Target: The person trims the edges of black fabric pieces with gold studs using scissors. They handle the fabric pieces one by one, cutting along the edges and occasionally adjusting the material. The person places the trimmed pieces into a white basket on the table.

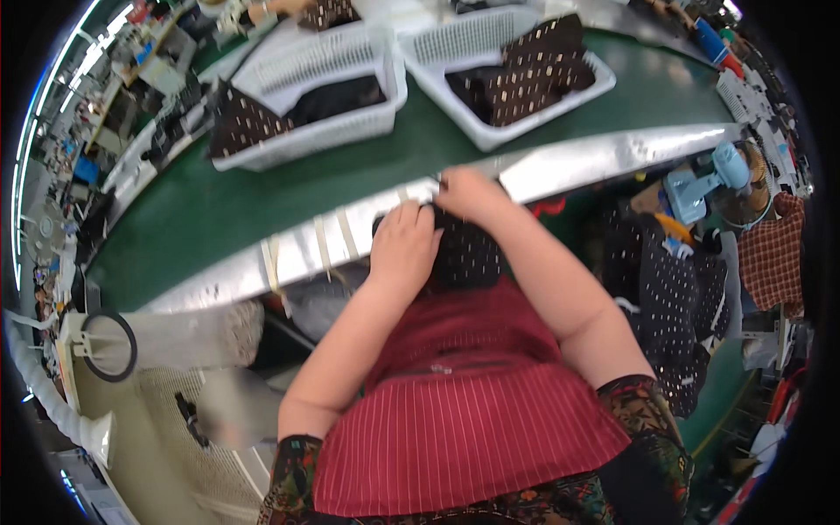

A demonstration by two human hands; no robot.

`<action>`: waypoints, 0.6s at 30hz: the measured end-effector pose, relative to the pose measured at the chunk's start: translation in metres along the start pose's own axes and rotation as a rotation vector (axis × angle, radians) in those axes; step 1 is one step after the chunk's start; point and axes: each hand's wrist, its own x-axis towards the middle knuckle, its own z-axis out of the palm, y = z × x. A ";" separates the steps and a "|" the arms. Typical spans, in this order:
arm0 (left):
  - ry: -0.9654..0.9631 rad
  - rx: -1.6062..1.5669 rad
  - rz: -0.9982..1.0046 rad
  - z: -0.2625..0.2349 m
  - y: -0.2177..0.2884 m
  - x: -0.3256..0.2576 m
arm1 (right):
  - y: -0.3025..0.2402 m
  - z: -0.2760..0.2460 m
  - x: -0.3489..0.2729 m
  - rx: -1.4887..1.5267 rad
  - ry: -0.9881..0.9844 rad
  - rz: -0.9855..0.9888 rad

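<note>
A piece of dark cloth with small white dashes [468, 258] lies in front of me, against the metal edge of the green table. My left hand [402, 243] rests over its left side, fingers curled and pressed together on it. At the cloth's upper edge, my right hand [471, 194] is closed, thumb and fingers pinching it; the fingertips are partly hidden. Both hands are close together. Part of the cloth is covered by my left hand.
Two white plastic baskets [346, 136] [547, 109] holding dark patterned cloth stand on the green table [175, 210]. Pale strips [324, 243] hang over its metal edge [612, 162]. To the right are a blue fan [709, 182] and hanging dotted cloth [669, 306]; a beige chute-like fixture [140, 429] stands at left.
</note>
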 end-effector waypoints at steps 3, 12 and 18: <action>0.041 -0.090 0.112 0.013 0.004 0.002 | -0.004 -0.008 -0.004 0.083 -0.058 0.063; -0.054 -0.085 0.075 0.025 -0.006 0.008 | 0.005 -0.009 0.003 0.190 -0.121 0.069; 0.029 -0.024 0.127 0.033 -0.007 0.007 | 0.012 -0.004 0.001 0.187 -0.050 -0.034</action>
